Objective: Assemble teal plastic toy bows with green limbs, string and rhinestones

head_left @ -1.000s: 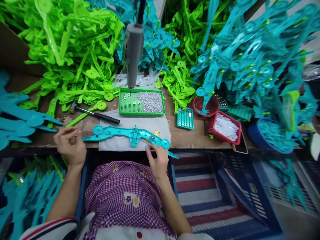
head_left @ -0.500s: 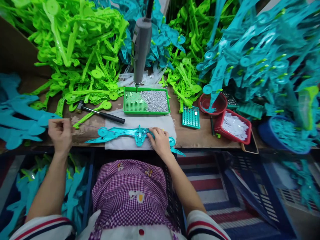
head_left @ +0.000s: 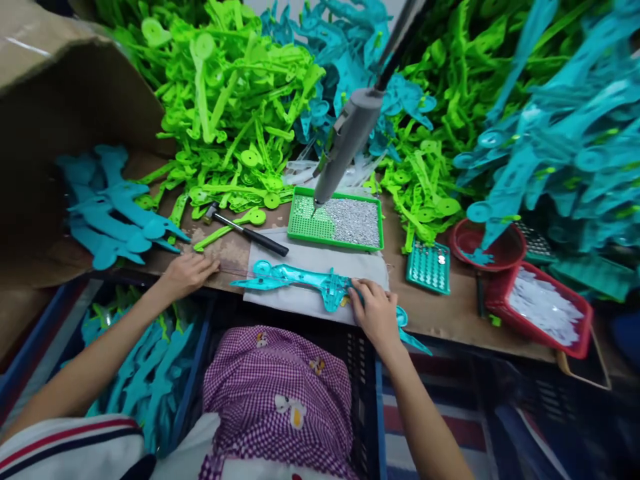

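A long turquoise plastic part lies across the white cloth at the front of the bench, its pointed ends to left and right. My right hand grips it just right of its middle bracket, hiding some of the surface there. Left of the part, my left hand is low over the bench edge with its fingers pressed together. From those fingertips a thin dark cord runs to the part's left end; its far end is hard to see.
A grey electric screwdriver hangs over a green tray of small metal pieces. A hammer lies left of it. Green parts pile up behind. A teal tray, red bowl and red bin stand right.
My left hand has moved right and down, closer to the part, and its fingers now point right. My right hand keeps its grip. The whole view has turned left.
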Available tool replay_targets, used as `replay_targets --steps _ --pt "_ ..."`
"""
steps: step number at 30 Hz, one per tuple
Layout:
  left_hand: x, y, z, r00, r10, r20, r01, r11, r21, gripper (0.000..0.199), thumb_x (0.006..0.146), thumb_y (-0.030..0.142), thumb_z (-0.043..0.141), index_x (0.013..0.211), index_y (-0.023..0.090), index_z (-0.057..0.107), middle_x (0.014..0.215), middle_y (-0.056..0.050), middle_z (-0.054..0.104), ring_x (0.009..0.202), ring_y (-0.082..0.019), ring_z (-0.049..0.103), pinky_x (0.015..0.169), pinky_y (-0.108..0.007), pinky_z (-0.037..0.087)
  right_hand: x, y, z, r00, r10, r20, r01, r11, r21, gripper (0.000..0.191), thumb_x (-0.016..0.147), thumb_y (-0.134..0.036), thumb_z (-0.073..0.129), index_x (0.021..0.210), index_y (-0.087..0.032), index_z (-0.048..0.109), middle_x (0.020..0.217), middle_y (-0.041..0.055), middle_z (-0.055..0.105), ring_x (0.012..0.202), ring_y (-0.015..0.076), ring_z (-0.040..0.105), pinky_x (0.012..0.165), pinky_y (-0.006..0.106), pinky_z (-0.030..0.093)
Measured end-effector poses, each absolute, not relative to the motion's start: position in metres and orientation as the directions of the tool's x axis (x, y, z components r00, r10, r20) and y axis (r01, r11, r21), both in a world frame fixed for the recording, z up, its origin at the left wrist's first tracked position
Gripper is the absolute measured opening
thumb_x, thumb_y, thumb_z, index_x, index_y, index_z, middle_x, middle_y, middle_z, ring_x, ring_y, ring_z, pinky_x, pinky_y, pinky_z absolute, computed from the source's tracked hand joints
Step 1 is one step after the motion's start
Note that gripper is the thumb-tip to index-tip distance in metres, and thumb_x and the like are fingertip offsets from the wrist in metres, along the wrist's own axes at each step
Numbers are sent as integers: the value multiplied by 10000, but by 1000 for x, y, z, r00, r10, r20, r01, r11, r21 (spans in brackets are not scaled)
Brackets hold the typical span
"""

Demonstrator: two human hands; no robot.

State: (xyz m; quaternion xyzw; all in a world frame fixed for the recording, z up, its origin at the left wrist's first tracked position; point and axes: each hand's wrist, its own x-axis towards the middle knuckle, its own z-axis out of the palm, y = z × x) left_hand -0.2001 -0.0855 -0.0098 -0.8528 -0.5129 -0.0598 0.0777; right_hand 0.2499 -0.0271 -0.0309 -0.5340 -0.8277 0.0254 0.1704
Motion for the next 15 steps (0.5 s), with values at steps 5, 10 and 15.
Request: replay_targets --steps 5,10,15 --pt "-172 -91 -19 130 958 256 989 -145 42 280 933 222 465 1022 202 730 947 -98 723 865 -223 640 775 -377 436 258 -8 -33 -332 926 177 767 375 -521 448 949 -547 407 1038 -214 693 1031 106 712 990 236 658 818 369 453" --pt "-161 -89 -18 -118 976 183 934 46 355 377 846 153 442 1080 222 728 1045 -72 701 1015 -236 628 898 -399 457 264 -18 -13 -313 919 240 764 394 -511 414 933 -533 446 958 -221 719 1024 124 697 970 267 666 812 425 508" --pt "-167 -79 -6 -235 926 296 921 115 372 353 904 292 490 1193 213 677 1183 -111 660 1112 -276 597 963 -431 449 201 -44 21 -350 846 402 696 522 -493 242 952 -324 493 1084 -250 682 1011 95 697 969 229 657 862 397 511"
